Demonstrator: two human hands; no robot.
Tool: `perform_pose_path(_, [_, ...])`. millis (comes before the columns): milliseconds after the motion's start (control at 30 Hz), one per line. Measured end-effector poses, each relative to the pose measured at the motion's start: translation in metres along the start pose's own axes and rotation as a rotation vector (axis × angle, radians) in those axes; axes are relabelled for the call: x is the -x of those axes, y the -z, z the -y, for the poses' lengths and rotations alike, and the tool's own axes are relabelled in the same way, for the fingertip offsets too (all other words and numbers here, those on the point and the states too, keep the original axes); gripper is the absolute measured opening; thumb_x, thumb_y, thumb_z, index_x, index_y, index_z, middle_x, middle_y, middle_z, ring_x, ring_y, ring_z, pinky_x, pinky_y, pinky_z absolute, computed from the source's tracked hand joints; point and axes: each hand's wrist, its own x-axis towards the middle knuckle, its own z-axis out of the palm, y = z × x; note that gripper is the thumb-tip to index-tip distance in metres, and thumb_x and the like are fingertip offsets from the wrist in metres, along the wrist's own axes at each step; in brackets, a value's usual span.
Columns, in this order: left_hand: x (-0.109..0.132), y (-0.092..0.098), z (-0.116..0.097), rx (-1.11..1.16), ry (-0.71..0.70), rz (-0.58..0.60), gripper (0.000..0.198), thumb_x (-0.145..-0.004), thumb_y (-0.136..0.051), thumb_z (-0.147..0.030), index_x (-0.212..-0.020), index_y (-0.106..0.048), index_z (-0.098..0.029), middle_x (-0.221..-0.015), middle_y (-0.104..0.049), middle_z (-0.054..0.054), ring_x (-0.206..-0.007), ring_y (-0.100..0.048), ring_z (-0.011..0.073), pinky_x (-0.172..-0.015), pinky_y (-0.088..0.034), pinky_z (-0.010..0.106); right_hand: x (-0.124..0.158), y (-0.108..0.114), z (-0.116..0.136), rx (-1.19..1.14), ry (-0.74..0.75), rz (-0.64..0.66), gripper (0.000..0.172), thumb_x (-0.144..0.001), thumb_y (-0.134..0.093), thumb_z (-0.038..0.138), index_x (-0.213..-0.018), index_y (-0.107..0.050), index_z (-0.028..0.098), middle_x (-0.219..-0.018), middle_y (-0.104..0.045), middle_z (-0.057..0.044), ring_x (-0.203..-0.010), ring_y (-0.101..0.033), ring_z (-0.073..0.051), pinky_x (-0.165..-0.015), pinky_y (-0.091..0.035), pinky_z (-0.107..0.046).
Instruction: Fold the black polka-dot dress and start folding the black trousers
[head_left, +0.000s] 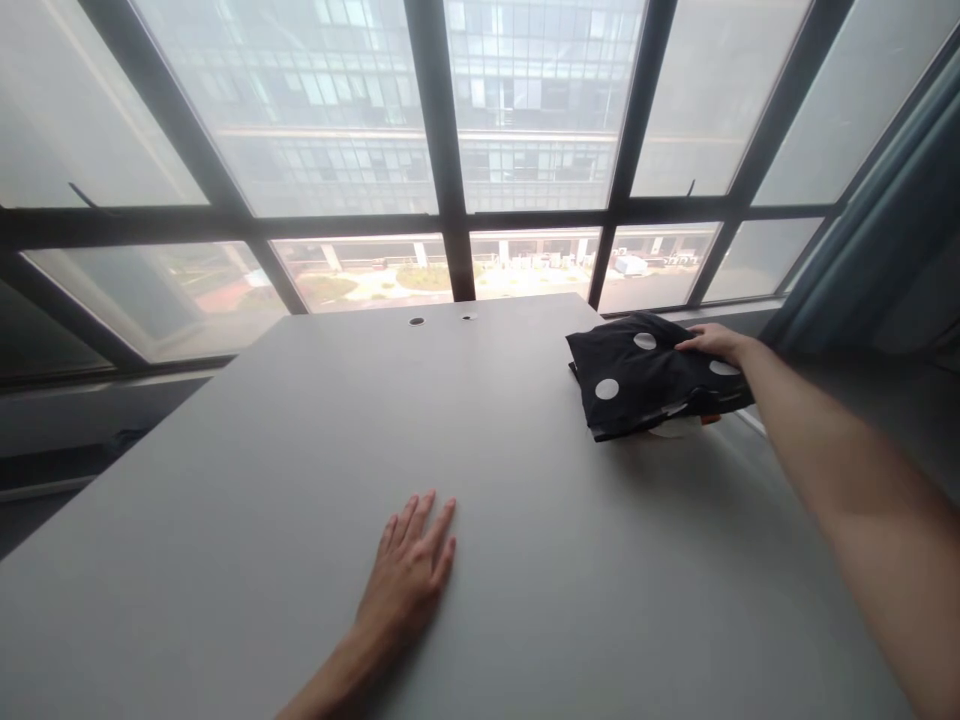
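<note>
A folded black cloth with white dots [637,385] lies at the far right corner of the grey table [300,450]. My right hand [712,343] reaches out and rests on top of the cloth near its far edge, fingers stretched flat over it. My left hand [411,570] lies palm down on the bare tabletop near the front, fingers extended and close together, holding nothing. Something white and a bit of orange show under the cloth's near edge.
Two small round holes [442,319] sit near the table's far edge. Large windows with dark frames [442,220] stand right behind the table. A blue-grey curtain [877,250] hangs at the right.
</note>
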Motion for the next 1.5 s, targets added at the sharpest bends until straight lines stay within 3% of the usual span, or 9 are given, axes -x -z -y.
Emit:
perform_pose_path(100, [0.000,0.000,-0.001,0.006,-0.002,-0.003,0.056,-0.105,-0.037,-0.040,-0.158,-0.049,-0.027,-0.170,-0.034,0.008,-0.158,-0.026,0.0306,-0.128,-0.022,0.053,0.000,-0.010,0.006,0.154,-0.027,-0.128,0.035,-0.085,-0.071,0.005,-0.118,-0.067,-0.005,-0.130,-0.059,-0.038,-0.126,-0.056,-0.035,-0.101,-0.040,-0.052])
perform_pose_path(167, [0.000,0.000,-0.002,0.008,-0.005,0.000,0.055,-0.105,-0.037,-0.039,-0.158,-0.050,-0.026,-0.169,-0.034,0.010,-0.158,-0.026,0.0316,-0.127,-0.022,0.054,0.013,-0.023,0.014,0.230,0.065,-0.260,0.045,-0.091,-0.062,0.008,-0.135,-0.060,0.000,-0.151,-0.042,-0.036,-0.145,-0.036,-0.039,-0.114,-0.027,-0.057])
perform_pose_path(300, [-0.002,0.001,-0.004,0.020,-0.013,-0.023,0.054,-0.105,-0.041,-0.037,-0.156,-0.053,-0.026,-0.168,-0.037,0.011,-0.157,-0.029,0.0332,-0.126,-0.025,0.055,0.083,-0.078,0.031,0.281,0.632,-0.425,0.043,-0.096,-0.051,0.014,-0.138,-0.058,0.008,-0.153,-0.042,-0.026,-0.146,-0.035,-0.036,-0.120,-0.028,-0.055])
perform_pose_path(367, [-0.004,0.003,-0.003,0.021,-0.026,-0.042,0.052,-0.104,-0.044,-0.037,-0.154,-0.055,-0.026,-0.166,-0.041,0.011,-0.155,-0.034,0.0334,-0.125,-0.028,0.054,0.134,-0.119,0.036,0.249,0.845,-0.345,0.040,-0.097,-0.048,0.016,-0.135,-0.060,0.013,-0.151,-0.047,-0.021,-0.146,-0.038,-0.031,-0.121,-0.031,-0.050])
perform_pose_path(467, [-0.010,0.010,0.002,0.019,-0.053,-0.052,0.050,-0.104,-0.046,-0.039,-0.150,-0.059,-0.023,-0.161,-0.049,0.011,-0.149,-0.044,0.0312,-0.122,-0.035,0.050,0.210,-0.186,0.038,0.237,0.936,-0.204,0.037,-0.098,-0.051,0.023,-0.133,-0.063,0.020,-0.150,-0.053,-0.013,-0.142,-0.046,-0.026,-0.119,-0.040,-0.042])
perform_pose_path(567, [-0.014,0.017,0.006,0.018,-0.040,-0.076,0.054,-0.105,-0.046,-0.039,-0.154,-0.053,-0.019,-0.163,-0.045,0.013,-0.151,-0.041,0.0314,-0.124,-0.032,0.053,0.268,-0.243,0.038,0.178,0.816,0.062,0.042,-0.099,-0.051,0.027,-0.138,-0.062,0.015,-0.156,-0.048,-0.018,-0.146,-0.043,-0.028,-0.121,-0.037,-0.045])
perform_pose_path(667, [-0.015,0.020,0.008,0.024,-0.054,-0.067,0.060,-0.104,-0.047,-0.042,-0.160,-0.044,-0.019,-0.169,-0.035,0.012,-0.157,-0.028,0.0338,-0.126,-0.023,0.062,0.301,-0.273,0.039,0.231,0.706,0.279,0.049,-0.100,-0.053,0.033,-0.147,-0.058,0.017,-0.164,-0.038,-0.019,-0.154,-0.032,-0.033,-0.124,-0.029,-0.056])
perform_pose_path(933, [-0.013,0.019,0.006,0.035,-0.167,0.054,0.063,-0.104,-0.047,-0.057,-0.163,-0.038,-0.034,-0.173,-0.025,0.009,-0.161,-0.015,0.0339,-0.126,-0.016,0.064,0.313,-0.270,0.044,0.409,0.847,0.569,0.068,-0.104,-0.043,0.060,-0.163,-0.038,0.028,-0.173,-0.023,-0.015,-0.161,-0.014,-0.036,-0.123,-0.009,-0.071])
perform_pose_path(1500, [-0.012,0.016,0.007,0.050,-0.150,0.079,0.064,-0.105,-0.041,-0.061,-0.163,-0.037,-0.036,-0.173,-0.024,0.010,-0.160,-0.018,0.0345,-0.125,-0.016,0.065,0.312,-0.271,0.045,0.445,0.848,0.578,0.071,-0.104,-0.038,0.065,-0.164,-0.036,0.028,-0.173,-0.023,-0.013,-0.160,-0.015,-0.035,-0.123,-0.010,-0.071])
